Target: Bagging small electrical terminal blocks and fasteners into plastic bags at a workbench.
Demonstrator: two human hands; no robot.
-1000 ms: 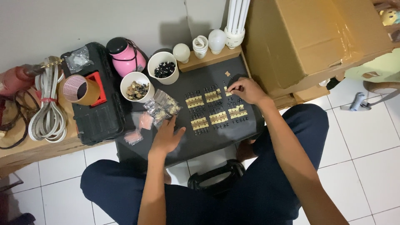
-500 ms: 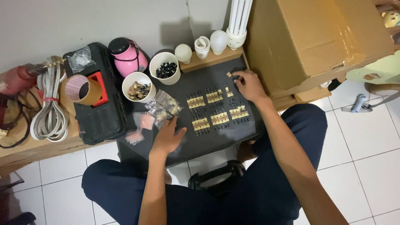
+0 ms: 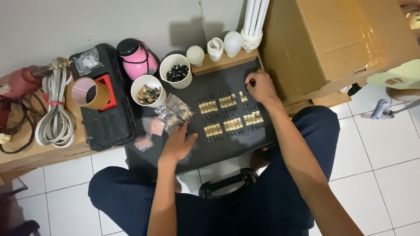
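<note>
A black board [image 3: 227,144] is laid across the lap of a seated person in dark trousers, and on it small brass-coloured parts [image 3: 231,114] are set out in short rows with dark pieces between them. The right hand [image 3: 259,86] is placed at the far right corner of the board, just right of the farthest rows; its fingers are curled narrowly, and a small dark piece appears to be pinched at the fingertips, though what it is cannot be told. The left hand [image 3: 177,144] is rested on the near left part of the board with its fingers spread wide and nothing held, the fingertips touching or just short of a heap of small clear plastic bags [image 3: 174,111]. Beyond the bags, two white cups are stood at the far left edge: one [image 3: 148,91] is filled with brass-coloured bits, the other [image 3: 176,71] with black bits. A pink flask [image 3: 133,54] is seen just left of them, beside a black toolbox [image 3: 105,114] on which a roll of tape [image 3: 89,92] is rested. White lamp bulbs [image 3: 223,46] are lined up on a wooden block at the far edge. A large cardboard box [image 3: 332,41] is stood to the right, and a coiled white cable [image 3: 54,109] is laid far left.
</note>
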